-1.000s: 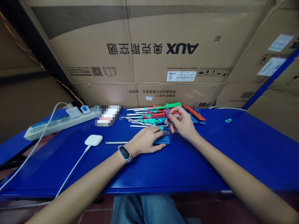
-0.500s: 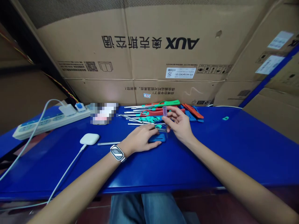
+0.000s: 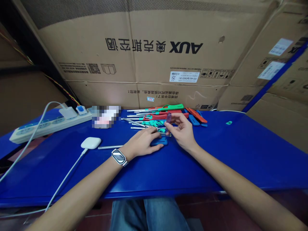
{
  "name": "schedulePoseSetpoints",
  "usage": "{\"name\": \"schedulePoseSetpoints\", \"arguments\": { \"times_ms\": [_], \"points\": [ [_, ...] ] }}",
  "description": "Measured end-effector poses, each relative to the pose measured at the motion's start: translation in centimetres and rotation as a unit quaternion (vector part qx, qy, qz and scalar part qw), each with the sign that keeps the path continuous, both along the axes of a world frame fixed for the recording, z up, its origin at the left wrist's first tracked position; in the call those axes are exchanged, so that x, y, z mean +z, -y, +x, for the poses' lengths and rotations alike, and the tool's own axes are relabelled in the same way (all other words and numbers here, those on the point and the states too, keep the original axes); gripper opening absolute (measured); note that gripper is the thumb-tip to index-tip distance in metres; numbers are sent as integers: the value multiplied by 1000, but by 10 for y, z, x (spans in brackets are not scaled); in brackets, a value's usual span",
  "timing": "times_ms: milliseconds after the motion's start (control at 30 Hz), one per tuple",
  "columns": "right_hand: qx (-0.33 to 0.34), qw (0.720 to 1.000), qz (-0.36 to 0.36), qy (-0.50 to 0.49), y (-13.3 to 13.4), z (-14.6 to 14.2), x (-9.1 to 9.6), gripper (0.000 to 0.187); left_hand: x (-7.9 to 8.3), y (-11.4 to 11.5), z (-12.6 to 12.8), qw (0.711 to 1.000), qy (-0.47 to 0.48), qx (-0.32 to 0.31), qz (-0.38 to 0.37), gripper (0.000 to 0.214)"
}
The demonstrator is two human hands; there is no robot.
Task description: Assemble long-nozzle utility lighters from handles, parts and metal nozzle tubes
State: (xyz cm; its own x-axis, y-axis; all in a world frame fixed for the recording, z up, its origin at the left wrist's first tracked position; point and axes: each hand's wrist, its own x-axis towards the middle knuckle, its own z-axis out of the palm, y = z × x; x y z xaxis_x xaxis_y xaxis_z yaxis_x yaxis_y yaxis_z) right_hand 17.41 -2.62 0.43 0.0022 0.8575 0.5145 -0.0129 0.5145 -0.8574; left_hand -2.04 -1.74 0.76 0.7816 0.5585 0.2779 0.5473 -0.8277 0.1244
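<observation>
My left hand [image 3: 142,141], wearing a silver-banded watch, lies over a blue long-necked lighter [image 3: 162,141] and presses it on the table. The lighter's metal tube sticks out to the left, and its middle is hidden under the palm. My right hand [image 3: 184,132] is closed on the purple see-through handle of a small screwdriver [image 3: 168,117], held upright with its tip down by the left fingertips. What the tip touches I cannot make out. A clear piece [image 3: 168,135] shows just beside the lighter.
Behind my hands lie several red and green long-necked lighters [image 3: 154,117], with orange and blue handle pieces [image 3: 197,115] to their right. A white earbud case [image 3: 90,143] on a cable, a power strip [image 3: 50,123] and a blurred-out item stand left. Cardboard [image 3: 144,70] walls the back.
The whole view has shifted slightly. My right hand and the screwdriver have dropped a little beside the lighter, while my left hand keeps its place on it.
</observation>
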Motion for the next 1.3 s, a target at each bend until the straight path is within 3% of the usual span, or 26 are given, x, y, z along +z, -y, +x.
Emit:
{"name": "schedulePoseSetpoints", "arguments": {
  "times_ms": [333,567,733,1133,1300],
  "points": [
    [-36,997,9,70,13,2,13,19,1,0,0,1000,-1,-3,4,39],
    [5,995,-92,-27,7,-6,14,44,-3,-1,0,1000,5,-9,0,39],
    [32,992,-115,-38,3,-2,15,55,-3,-2,0,1000,3,-13,8,40],
    [122,986,-75,88,0,11,20,38,-3,-1,0,1000,11,-13,13,39],
    [91,992,-72,57,3,4,18,38,-2,0,1,1000,-3,-3,5,40]
  ]
}}
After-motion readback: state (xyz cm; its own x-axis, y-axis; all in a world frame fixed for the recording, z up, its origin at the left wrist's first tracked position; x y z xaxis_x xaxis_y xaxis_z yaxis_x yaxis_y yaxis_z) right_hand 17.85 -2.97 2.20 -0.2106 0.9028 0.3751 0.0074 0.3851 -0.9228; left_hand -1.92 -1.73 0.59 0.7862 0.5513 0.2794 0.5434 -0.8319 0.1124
